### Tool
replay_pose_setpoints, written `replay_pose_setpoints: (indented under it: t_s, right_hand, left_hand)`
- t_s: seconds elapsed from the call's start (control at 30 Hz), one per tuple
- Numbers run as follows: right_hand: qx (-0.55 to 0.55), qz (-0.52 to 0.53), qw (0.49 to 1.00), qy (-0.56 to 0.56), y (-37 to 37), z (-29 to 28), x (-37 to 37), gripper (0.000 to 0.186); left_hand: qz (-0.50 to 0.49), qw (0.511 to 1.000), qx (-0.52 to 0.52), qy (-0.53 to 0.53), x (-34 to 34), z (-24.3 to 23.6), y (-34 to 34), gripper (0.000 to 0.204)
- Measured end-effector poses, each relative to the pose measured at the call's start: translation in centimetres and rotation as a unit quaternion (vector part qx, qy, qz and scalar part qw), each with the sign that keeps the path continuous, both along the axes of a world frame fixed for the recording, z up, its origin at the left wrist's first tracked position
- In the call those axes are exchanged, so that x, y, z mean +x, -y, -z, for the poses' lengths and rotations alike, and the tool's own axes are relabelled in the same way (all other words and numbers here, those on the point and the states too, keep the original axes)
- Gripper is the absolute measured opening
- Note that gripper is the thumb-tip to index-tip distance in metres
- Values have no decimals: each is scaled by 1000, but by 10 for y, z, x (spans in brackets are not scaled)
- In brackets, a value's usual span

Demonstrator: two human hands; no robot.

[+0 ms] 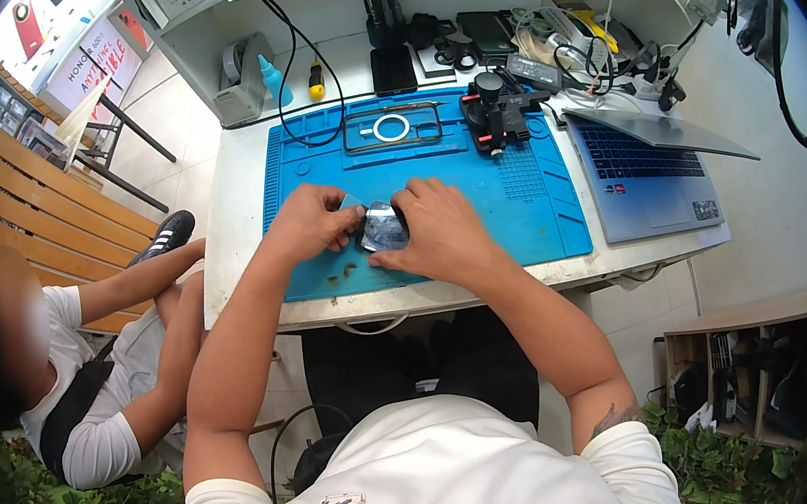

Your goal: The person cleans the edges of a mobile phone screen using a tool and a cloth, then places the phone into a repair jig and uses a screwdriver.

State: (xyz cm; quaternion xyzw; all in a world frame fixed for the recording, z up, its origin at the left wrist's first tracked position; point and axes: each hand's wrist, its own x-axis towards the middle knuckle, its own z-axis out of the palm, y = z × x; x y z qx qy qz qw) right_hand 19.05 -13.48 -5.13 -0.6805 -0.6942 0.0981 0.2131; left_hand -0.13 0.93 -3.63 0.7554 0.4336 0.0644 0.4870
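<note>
Over the front part of a blue work mat (478, 202), my right hand (443, 229) holds a small, shiny, dark-and-silver flat piece (384, 228), thumb along its near edge and fingers over its far right side. I cannot make out its exact kind. At its left edge my left hand (311, 221) is closed, thumb and finger pinched on a thin light-blue piece (350, 201). The fingertips hide part of that piece, and whether it is attached to the shiny one does not show. A few brown marks (349, 268) lie on the mat just below.
Farther back on the mat are a phone-shaped frame (356, 135) with a white ring (391, 128) and a black clamp fixture (497, 109). An open laptop (646, 172) stands right; tangled cables (591, 53) lie behind. A blue bottle (275, 79), yellow-black screwdriver (316, 81) and black phone (393, 71) line the back. A person (86, 372) sits left.
</note>
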Motion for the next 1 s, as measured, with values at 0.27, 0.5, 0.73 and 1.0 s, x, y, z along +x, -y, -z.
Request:
replay_pose_setpoints:
  t_s: [0.27, 0.5, 0.73, 1.0]
  right_hand:
    - [36, -2, 999, -30, -6, 4, -2, 63]
    - [118, -7, 991, -64, -3, 4, -4, 62]
    - [226, -13, 970, -83, 1, -13, -8, 66]
    - [341, -30, 937, -73, -6, -8, -7, 76]
  left_hand:
    - [-13, 997, -45, 64, -5, -3, 0, 32]
    - [-45, 990, -82, 103, -7, -13, 5, 34]
    - [-47, 985, -20, 164, -11, -39, 15, 29]
    - [-28, 975, 44, 214, -14, -62, 28, 23]
